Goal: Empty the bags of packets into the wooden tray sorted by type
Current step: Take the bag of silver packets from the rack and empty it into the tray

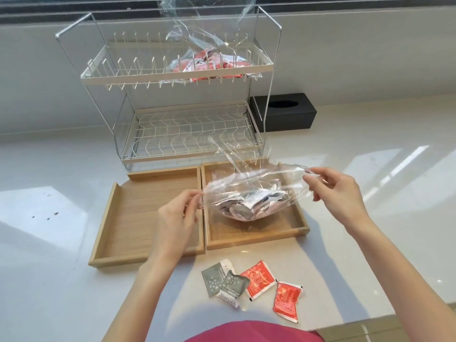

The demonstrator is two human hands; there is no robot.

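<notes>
My left hand point(176, 213) is pinched shut on the left edge of a clear bag point(249, 193), thumb and fingers gripping the film. My right hand point(338, 193) is likewise closed, fingertips pinching the bag's right edge. I hold the bag stretched between the two hands, above the right compartment point(291, 225) of the wooden tray point(148, 257); whether its underside touches the tray floor I cannot tell. The bag contains grey and white packets point(246, 206), heaped at its low point.

The tray sits on the white counter point(49, 280) and shows two compartments side by side. The left compartment point(148, 206) shows only bare wood.

On the counter just in front of the tray lie four loose packets: two grey packets point(222, 282), overlapping each other, and two red packets point(271, 290) to their right. The nearer grey one touches the left red one.

Behind the tray stands a two-tier wire rack point(177, 77). On its upper tier rests a second clear bag point(209, 62), open at the top, holding red packets. The lower tier point(192, 134) shows bare wire.

A black tissue box point(286, 112) stands on the counter to the right of the rack, just beside its frame.

A pink garment point(251, 333) shows at the bottom edge.
</notes>
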